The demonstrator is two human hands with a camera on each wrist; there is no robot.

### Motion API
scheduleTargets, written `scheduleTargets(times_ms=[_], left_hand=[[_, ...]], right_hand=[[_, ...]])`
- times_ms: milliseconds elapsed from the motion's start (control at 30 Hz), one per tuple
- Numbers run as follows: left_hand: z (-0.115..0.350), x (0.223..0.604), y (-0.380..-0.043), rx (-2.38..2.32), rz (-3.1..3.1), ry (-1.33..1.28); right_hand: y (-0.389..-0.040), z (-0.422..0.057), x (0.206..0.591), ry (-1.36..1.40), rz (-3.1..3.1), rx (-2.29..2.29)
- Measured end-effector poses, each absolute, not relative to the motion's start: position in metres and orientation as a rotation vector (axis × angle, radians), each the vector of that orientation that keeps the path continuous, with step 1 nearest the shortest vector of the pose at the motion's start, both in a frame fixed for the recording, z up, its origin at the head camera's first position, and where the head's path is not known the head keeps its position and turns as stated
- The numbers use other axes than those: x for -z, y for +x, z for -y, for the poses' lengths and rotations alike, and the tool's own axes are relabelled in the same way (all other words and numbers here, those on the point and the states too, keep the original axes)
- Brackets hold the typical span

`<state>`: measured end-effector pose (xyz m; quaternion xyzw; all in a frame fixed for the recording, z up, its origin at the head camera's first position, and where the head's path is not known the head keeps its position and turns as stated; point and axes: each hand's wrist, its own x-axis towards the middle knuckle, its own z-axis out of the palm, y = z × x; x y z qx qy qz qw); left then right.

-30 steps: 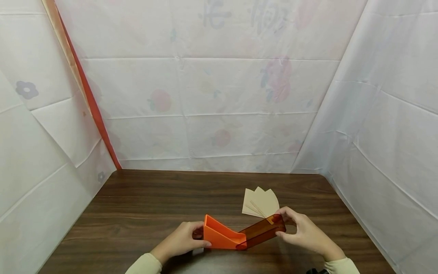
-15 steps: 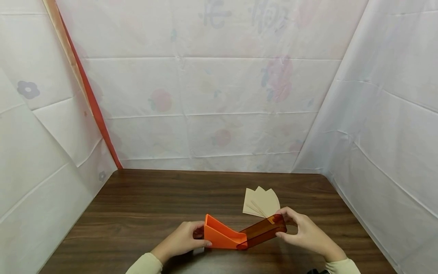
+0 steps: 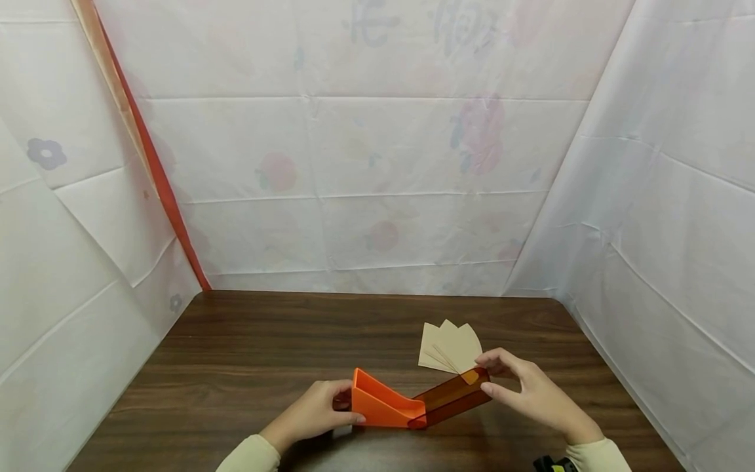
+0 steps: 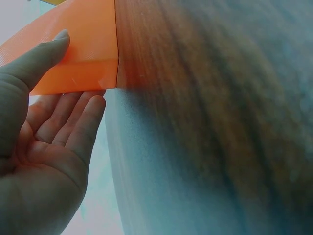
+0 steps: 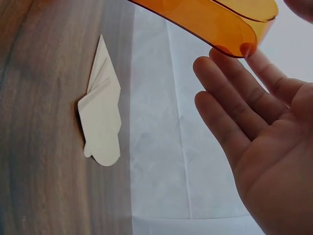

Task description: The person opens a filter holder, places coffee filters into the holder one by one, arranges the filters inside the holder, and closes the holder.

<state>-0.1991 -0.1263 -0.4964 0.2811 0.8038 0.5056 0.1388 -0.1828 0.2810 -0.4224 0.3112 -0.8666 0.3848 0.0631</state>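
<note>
An orange plastic box point(image 3: 386, 404) with a sloping open top sits near the front of the table. Its see-through amber lid point(image 3: 451, 395) is swung out to the right, tilted upward. My left hand point(image 3: 315, 408) grips the box's tall end, thumb flat on the near side; the left wrist view shows the other fingers reaching behind the orange wall point(image 4: 90, 41). At the lid's raised end is my right hand point(image 3: 533, 393). In the right wrist view its fingers point(image 5: 230, 93) are nearly straight, one fingertip behind the amber edge, the thumb apart from the lid.
Several cream paper sheets point(image 3: 451, 347), fanned out in a small stack, lie on the dark wood table point(image 3: 265, 341) just beyond the lid. White printed cloth point(image 3: 354, 164) walls the table at the back and both sides. A red strip point(image 3: 159, 174) runs down the left back corner.
My right hand has loosened at the lid's end and shifted slightly right, its thumb now higher. The lid keeps its tilt. My left hand and the box have stayed put.
</note>
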Motion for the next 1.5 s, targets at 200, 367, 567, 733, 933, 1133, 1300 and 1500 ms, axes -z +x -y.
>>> scheduleTargets(times_ms=[200,367,567,733,933,1133,1300,1500], left_hand=[[0.127,0.496,-0.2,-1.451,-2.334,0.81],[0.127,0.497,-0.2,-1.458,-2.323,0.803],[0.126,0.497,-0.199,-1.48,-2.306,0.822],[0.126,0.497,-0.199,-1.481,-2.311,0.831],[0.127,0.497,-0.2,-1.476,-2.304,0.811],[0.126,0.498,-0.199,-1.48,-2.302,0.802],[0.126,0.499,-0.199,-1.484,-2.304,0.806],[0.127,0.499,-0.2,-1.486,-2.306,0.809]], right_hand=[[-0.19,-0.285,0.42,0.895,2.618,-1.183],[-0.197,-0.288,0.421,0.772,2.673,-1.248],[-0.201,-0.289,0.422,0.703,2.701,-1.243],[-0.205,-0.289,0.423,0.656,2.71,-1.197],[-0.214,-0.288,0.43,0.584,2.707,-1.121],[-0.226,-0.285,0.442,0.57,2.681,-1.085],[-0.231,-0.284,0.446,0.516,2.728,-1.112],[-0.239,-0.285,0.451,0.411,2.801,-1.12]])
